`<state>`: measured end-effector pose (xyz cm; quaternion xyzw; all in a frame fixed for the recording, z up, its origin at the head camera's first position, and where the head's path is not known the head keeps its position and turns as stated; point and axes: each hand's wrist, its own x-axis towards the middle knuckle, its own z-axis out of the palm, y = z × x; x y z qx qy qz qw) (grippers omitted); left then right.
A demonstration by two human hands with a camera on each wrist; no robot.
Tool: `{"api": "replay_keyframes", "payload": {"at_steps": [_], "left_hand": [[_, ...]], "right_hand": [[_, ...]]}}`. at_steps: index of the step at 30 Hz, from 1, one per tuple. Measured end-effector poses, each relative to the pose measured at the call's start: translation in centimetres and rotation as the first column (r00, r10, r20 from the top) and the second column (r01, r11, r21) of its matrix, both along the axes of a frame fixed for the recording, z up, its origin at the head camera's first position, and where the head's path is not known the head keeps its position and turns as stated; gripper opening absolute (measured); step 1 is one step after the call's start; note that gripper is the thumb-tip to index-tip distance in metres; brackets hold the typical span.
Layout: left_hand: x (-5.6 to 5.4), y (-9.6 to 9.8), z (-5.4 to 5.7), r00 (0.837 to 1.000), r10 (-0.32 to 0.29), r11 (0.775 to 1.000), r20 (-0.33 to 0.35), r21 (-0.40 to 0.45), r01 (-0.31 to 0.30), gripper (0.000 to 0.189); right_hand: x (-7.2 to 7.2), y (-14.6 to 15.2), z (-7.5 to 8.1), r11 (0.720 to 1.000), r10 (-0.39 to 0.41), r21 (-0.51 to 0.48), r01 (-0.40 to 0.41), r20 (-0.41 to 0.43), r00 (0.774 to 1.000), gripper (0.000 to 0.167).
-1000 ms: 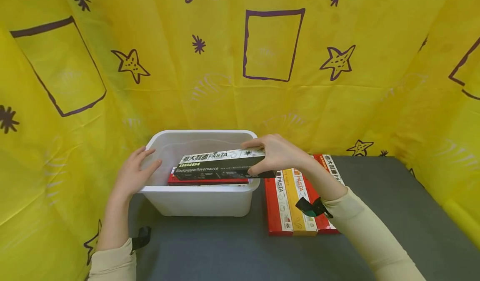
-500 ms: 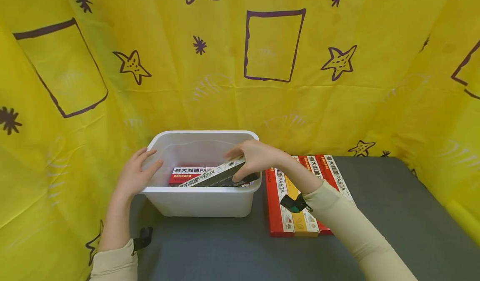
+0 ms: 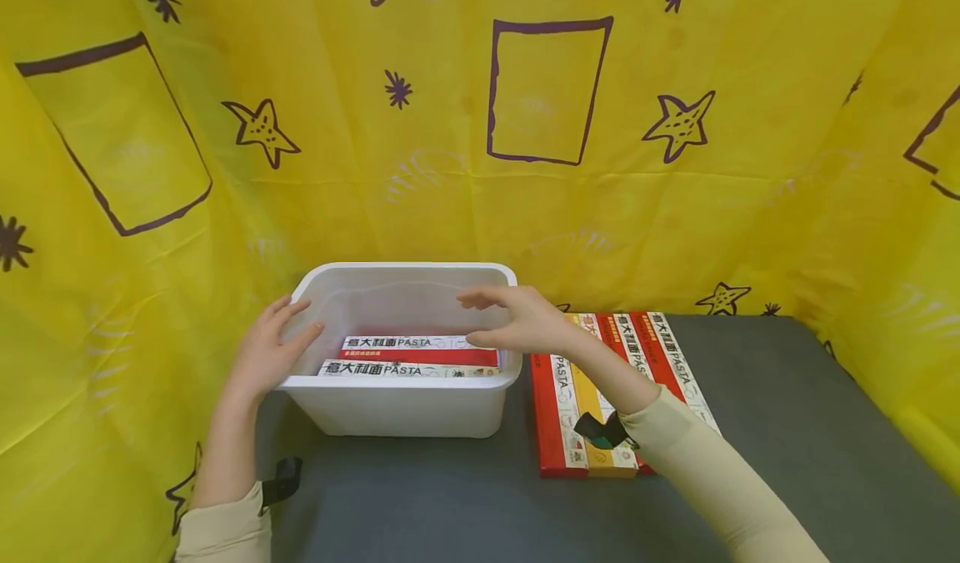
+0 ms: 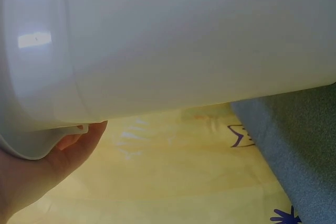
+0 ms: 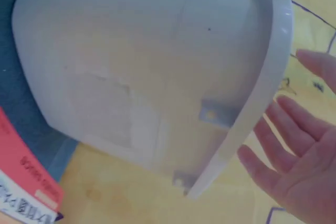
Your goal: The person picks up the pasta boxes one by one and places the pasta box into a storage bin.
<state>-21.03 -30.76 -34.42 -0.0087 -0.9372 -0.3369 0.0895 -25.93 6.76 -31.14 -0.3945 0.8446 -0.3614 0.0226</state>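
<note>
A white plastic bin (image 3: 397, 411) stands on the dark table. My left hand (image 3: 267, 348) grips its left rim, and the left wrist view shows the fingers (image 4: 86, 142) tucked under the lip. Inside lie a red pasta box (image 3: 427, 354) and, nearer the front wall, the black pepper pasta box (image 3: 405, 370). Only the white printed side of the front box shows above the rim. My right hand (image 3: 525, 323) hovers at the right rim with thumb and fingers spread and holds nothing. In the right wrist view its fingers (image 5: 291, 129) are beside the bin's lip.
To the right of the bin, several red and yellow pasta boxes (image 3: 562, 454) lie side by side on the table (image 3: 420, 496). The right forearm passes over them. A yellow patterned cloth (image 3: 420, 213) hangs behind and at both sides.
The black pasta box has gone down into the bin in front of the red one, and my right hand has let go of it. The left hand has stayed on the rim.
</note>
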Motion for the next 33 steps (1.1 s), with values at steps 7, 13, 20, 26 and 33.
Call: {"api": "replay_keyframes", "payload": {"at_steps": [7, 13, 20, 26, 33], "left_hand": [[0.1, -0.2, 0.3, 1.0, -0.009, 1.0, -0.005, 0.002, 0.009, 0.067], [0.1, -0.3, 0.1, 1.0, -0.006, 1.0, -0.004, -0.012, 0.006, 0.066], [0.1, 0.0, 0.1, 1.0, -0.002, 1.0, -0.005, -0.011, 0.002, 0.066], [-0.1, -0.1, 0.1, 1.0, -0.003, 1.0, -0.02, -0.022, 0.002, 0.065], [-0.2, 0.0, -0.1, 1.0, -0.004, 1.0, -0.001, -0.024, 0.004, 0.067]], "right_hand": [[1.4, 3.5, -1.4, 0.953, -0.122, -0.255, 0.164, 0.172, 0.977, 0.054], [2.7, 6.1, -3.1, 0.908, -0.185, -0.314, 0.276, 0.291, 0.939, 0.059], [4.4, 9.0, -5.5, 0.85, -0.252, -0.345, 0.398, 0.397, 0.882, 0.061], [5.5, 11.2, -7.2, 0.82, -0.315, -0.326, 0.47, 0.428, 0.847, 0.063], [6.2, 13.3, -9.1, 0.797, -0.361, -0.29, 0.53, 0.474, 0.803, 0.062]]}}
